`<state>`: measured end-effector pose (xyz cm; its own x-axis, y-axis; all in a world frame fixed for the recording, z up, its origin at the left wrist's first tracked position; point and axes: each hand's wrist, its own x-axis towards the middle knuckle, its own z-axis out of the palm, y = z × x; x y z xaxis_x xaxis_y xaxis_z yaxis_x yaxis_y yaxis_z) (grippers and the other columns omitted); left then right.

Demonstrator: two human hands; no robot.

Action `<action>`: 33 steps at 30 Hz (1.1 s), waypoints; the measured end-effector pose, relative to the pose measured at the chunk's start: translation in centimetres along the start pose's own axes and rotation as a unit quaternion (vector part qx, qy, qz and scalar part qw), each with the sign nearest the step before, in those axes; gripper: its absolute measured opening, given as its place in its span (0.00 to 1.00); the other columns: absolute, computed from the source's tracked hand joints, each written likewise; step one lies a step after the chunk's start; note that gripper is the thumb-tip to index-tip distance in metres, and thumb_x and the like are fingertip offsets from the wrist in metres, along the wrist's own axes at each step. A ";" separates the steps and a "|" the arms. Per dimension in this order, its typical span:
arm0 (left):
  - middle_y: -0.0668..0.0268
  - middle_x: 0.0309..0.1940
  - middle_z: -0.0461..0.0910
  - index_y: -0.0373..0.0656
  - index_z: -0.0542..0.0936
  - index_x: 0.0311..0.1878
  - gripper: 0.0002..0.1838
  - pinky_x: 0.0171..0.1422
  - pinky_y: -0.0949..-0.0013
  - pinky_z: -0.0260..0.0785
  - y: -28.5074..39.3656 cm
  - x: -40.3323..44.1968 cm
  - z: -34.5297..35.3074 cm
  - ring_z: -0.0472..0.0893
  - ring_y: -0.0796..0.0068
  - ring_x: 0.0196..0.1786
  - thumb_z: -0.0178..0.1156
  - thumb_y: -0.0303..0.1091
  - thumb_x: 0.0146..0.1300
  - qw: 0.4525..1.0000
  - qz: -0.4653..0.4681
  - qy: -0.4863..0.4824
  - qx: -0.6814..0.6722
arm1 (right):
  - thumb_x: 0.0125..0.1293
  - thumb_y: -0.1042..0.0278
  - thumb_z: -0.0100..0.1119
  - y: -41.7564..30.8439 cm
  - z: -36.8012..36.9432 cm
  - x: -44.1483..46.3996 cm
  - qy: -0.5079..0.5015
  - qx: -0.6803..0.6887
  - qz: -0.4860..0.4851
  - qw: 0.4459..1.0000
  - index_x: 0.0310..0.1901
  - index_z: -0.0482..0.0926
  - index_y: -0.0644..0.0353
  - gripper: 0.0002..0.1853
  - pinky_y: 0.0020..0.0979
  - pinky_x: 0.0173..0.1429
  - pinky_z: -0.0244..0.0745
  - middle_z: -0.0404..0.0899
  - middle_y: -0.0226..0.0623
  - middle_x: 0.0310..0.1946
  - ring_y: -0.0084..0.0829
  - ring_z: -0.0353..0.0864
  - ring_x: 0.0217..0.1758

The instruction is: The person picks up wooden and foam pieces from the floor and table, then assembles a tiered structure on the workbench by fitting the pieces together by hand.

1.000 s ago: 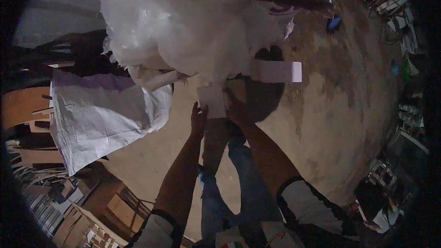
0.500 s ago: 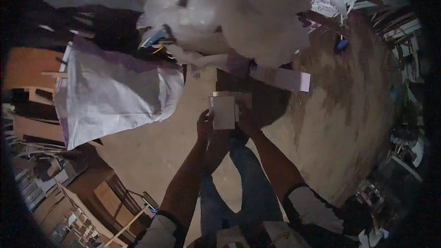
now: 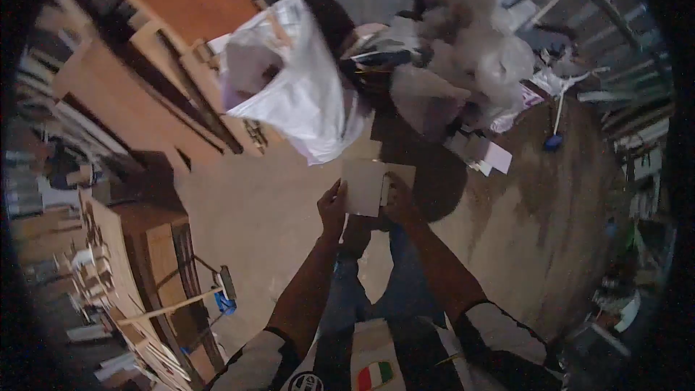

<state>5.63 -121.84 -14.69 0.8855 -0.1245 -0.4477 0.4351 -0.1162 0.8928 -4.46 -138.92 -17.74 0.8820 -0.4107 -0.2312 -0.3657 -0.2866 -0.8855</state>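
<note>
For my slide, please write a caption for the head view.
Two hands holding a pale, flat-sided object, a white sack beyond.

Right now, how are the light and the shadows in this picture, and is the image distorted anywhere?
In the head view, light is dim and uneven, the large white plastic-looking sack among the brightest things; in the same head view, a dark shadow falls on the brownish floor, right of the pale, flat, rectangular piece; also in the head view, strong wide-angle curvature, black corners.

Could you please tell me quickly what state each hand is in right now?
Left hand: closed, holding the left edge of the pale board.
Right hand: closed, at the board's right side.
</note>
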 end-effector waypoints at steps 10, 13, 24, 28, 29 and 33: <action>0.69 0.33 0.83 0.37 0.85 0.51 0.18 0.43 0.73 0.73 9.8 -6.7 -23.7 0.79 0.78 0.37 0.67 0.41 0.66 0.980 0.125 0.110 -0.111 | 0.45 0.70 0.79 -21.9 14.2 -4.6 -0.043 0.026 -0.171 0.984 0.68 0.64 0.60 0.47 0.38 0.50 0.84 0.77 0.46 0.56 0.40 0.83 0.53; 0.74 0.27 0.79 0.36 0.86 0.50 0.19 0.36 0.76 0.67 9.7 -7.7 -31.0 0.73 0.83 0.30 0.68 0.43 0.66 0.974 0.134 0.140 -0.114 | 0.43 0.72 0.79 -26.4 19.5 -5.9 -0.106 0.132 -0.069 0.983 0.68 0.64 0.62 0.47 0.37 0.49 0.83 0.77 0.45 0.56 0.39 0.83 0.52; 0.68 0.33 0.84 0.33 0.85 0.48 0.20 0.40 0.73 0.71 12.0 -9.7 -44.6 0.78 0.81 0.34 0.66 0.43 0.67 0.910 0.145 0.351 -0.164 | 0.40 0.75 0.79 -36.5 34.1 -4.6 -0.250 0.063 -0.253 0.932 0.67 0.64 0.59 0.48 0.34 0.53 0.78 0.78 0.39 0.52 0.33 0.81 0.51; 0.68 0.34 0.84 0.33 0.86 0.48 0.19 0.40 0.73 0.71 13.4 -9.7 -51.6 0.78 0.81 0.34 0.66 0.43 0.66 0.896 0.164 0.378 -0.164 | 0.41 0.74 0.79 -40.1 41.5 -3.5 -0.257 -0.011 -0.349 0.901 0.67 0.66 0.58 0.47 0.35 0.53 0.78 0.78 0.40 0.53 0.33 0.81 0.52; 0.68 0.34 0.84 0.33 0.86 0.48 0.19 0.40 0.73 0.71 13.5 -9.6 -51.5 0.78 0.81 0.34 0.66 0.43 0.66 0.892 0.166 0.387 -0.163 | 0.41 0.74 0.79 -39.6 42.4 -2.8 -0.271 -0.001 -0.343 0.900 0.67 0.66 0.58 0.47 0.35 0.53 0.78 0.78 0.40 0.53 0.33 0.81 0.52; 0.67 0.33 0.84 0.33 0.85 0.49 0.19 0.39 0.72 0.72 15.3 -8.5 -55.4 0.79 0.80 0.34 0.66 0.42 0.67 0.885 0.146 0.413 -0.154 | 0.41 0.73 0.79 -43.2 46.0 -2.3 -0.321 0.026 -0.297 0.899 0.66 0.67 0.57 0.46 0.35 0.55 0.77 0.79 0.38 0.52 0.32 0.80 0.55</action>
<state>13.77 -68.00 5.47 0.7291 0.6738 -0.1203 0.0782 0.0925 0.9926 23.03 -85.75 2.54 0.9126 0.3913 0.1187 0.2269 -0.2430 -0.9431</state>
